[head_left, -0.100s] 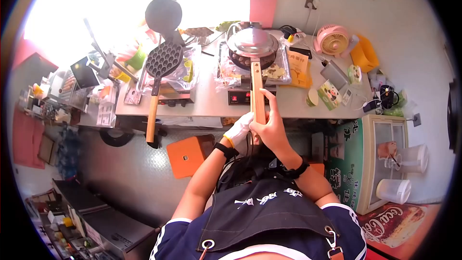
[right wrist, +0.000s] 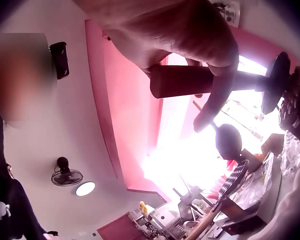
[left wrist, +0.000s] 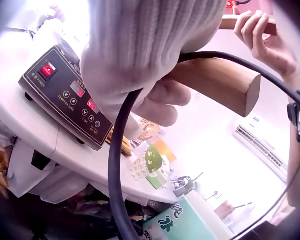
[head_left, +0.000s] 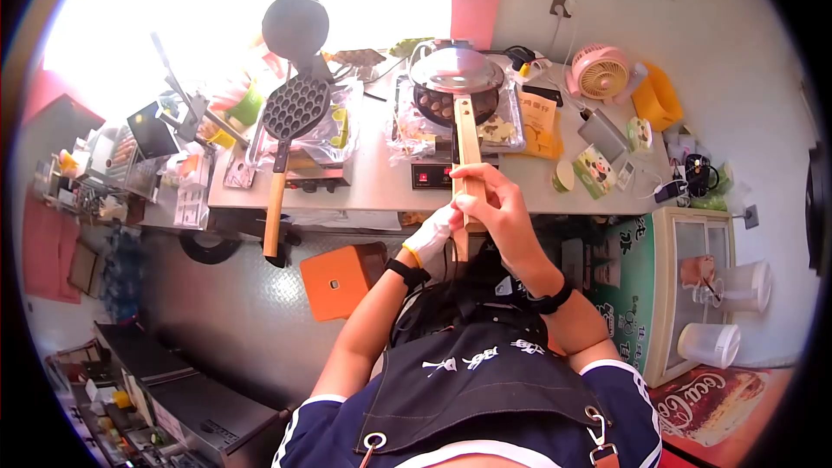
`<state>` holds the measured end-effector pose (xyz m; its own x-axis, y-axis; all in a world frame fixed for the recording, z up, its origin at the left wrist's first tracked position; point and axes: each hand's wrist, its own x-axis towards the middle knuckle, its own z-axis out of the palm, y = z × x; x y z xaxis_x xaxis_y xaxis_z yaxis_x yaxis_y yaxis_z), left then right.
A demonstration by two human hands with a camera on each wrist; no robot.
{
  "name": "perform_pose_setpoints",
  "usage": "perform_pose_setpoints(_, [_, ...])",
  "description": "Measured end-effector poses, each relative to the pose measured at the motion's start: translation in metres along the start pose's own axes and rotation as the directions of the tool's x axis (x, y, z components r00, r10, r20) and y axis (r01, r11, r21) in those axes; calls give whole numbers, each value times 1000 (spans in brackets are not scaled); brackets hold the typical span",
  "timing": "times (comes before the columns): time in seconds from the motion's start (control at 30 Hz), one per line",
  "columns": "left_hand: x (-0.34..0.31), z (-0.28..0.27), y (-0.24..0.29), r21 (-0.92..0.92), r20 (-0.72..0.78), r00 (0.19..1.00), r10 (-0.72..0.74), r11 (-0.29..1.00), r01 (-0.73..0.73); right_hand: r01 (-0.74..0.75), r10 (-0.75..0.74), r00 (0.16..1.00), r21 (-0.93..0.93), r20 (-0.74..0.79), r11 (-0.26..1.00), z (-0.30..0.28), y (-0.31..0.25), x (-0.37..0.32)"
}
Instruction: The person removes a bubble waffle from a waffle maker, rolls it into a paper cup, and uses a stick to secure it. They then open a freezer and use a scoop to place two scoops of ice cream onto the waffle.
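In the head view a waffle iron (head_left: 457, 69) with round pockets stands at the counter's right, its metal lid raised a little and browned bubbles showing under the rim. My left hand (head_left: 438, 234), in a white knitted glove, grips its lower wooden handle (left wrist: 215, 82). With bare fingers my right hand (head_left: 503, 212) holds the upper wooden handle (head_left: 466, 134), which the left wrist view shows apart from the lower one. In the right wrist view, fingers curl round that handle, dark against the bright window. A black cable (left wrist: 121, 150) loops by the gloved hand.
A second waffle iron (head_left: 296, 108) stands open on the left, its handle (head_left: 275, 212) jutting past the counter edge. Below the right iron sits a control box (left wrist: 65, 95) with lit red digits. A pink fan (head_left: 600, 74), paper bag (head_left: 539, 126) and cups line the right.
The upper handle has lifted away from the lower one and the lid has tilted up slightly. My right hand has shifted its fingers round the upper handle; the left hand stays put.
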<state>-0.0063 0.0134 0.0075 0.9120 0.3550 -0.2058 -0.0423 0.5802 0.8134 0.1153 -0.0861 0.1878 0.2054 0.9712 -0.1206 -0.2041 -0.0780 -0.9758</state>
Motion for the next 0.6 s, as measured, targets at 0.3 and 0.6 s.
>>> perform_pose_setpoints(0.3, [-8,14,26,527,-162,980,118,850,-15,471,-497,863,206,95,857,-24,-143,105])
perform_pose_setpoints(0.6, [28,-47,65,760,-649,518,558,518,393,570,-585,809,-314,54,759,-63,-253,258])
